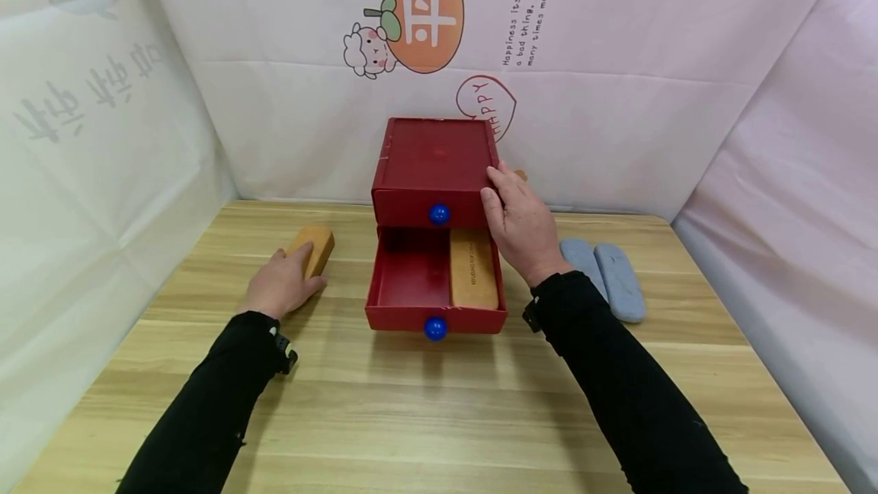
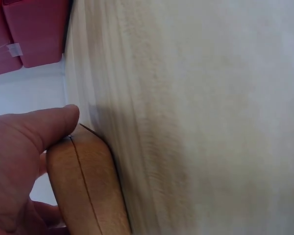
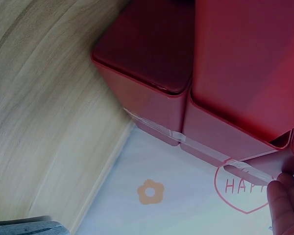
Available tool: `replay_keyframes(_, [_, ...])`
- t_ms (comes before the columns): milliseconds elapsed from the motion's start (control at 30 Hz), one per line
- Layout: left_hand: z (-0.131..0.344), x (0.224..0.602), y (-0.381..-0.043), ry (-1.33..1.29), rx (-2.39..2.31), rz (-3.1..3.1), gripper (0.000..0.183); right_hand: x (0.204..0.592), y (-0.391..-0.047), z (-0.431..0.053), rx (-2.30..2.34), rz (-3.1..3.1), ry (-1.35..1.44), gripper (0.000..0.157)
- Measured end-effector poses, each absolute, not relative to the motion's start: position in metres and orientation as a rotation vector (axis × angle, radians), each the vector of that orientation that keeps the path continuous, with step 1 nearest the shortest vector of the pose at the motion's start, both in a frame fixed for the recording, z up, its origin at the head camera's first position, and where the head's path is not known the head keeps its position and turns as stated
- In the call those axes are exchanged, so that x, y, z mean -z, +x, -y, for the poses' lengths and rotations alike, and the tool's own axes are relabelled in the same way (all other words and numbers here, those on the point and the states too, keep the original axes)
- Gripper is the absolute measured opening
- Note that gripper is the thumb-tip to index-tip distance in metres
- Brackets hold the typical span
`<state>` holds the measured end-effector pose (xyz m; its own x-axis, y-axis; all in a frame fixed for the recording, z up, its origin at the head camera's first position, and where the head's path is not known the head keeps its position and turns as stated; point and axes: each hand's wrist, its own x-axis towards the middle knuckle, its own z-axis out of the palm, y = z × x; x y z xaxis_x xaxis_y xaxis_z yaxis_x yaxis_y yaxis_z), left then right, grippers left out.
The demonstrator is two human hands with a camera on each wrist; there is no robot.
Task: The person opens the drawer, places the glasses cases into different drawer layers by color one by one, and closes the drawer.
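At the left of the table, my left hand (image 1: pixel 284 283) grips a tan glasses case (image 1: pixel 315 246). In the left wrist view the thumb lies across one end of the case (image 2: pixel 90 181), and a seam runs along its side. My right hand (image 1: pixel 527 227) rests with extended fingers against the right side of a red two-drawer box (image 1: pixel 439 155). Its lower drawer (image 1: pixel 411 319) is pulled out, while the upper one is closed; each has a blue round knob. A second tan glasses case (image 1: pixel 473 273) with printed letters lies along the right side inside the lower drawer.
Two grey-blue cases (image 1: pixel 620 280) lie side by side right of the box, near my right forearm. White printed cloth (image 1: pixel 309 120) hangs behind and beside the wooden table (image 1: pixel 439 418). Clear tape (image 3: pixel 201 147) runs along the box's side in the right wrist view.
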<state>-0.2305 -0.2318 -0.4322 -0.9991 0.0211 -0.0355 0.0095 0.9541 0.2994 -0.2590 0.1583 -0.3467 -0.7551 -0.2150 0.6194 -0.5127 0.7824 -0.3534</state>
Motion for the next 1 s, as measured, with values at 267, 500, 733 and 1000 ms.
replay_keyframes(267, [0.2299,0.4299,-0.2316,0.026,-0.425,-3.097,0.078,0.3467,-0.2584,-0.1580,-0.697,2.408,0.534,0.061])
replay_keyframes(500, [0.2291,0.4281,-0.2320,0.014,-0.401,-3.092,0.079,0.3482,-0.2591,-0.1582,-0.711,2.406,0.539,0.060])
replay_keyframes(733, [0.2290,0.4251,-0.2306,-0.007,-0.379,-3.081,0.079,0.3479,-0.2583,-0.1579,-0.705,2.411,0.532,0.061])
replay_keyframes(1000, [0.2300,0.4223,-0.2287,-0.011,-0.390,-3.062,0.082,0.3476,-0.2586,-0.1579,-0.701,2.414,0.530,0.062])
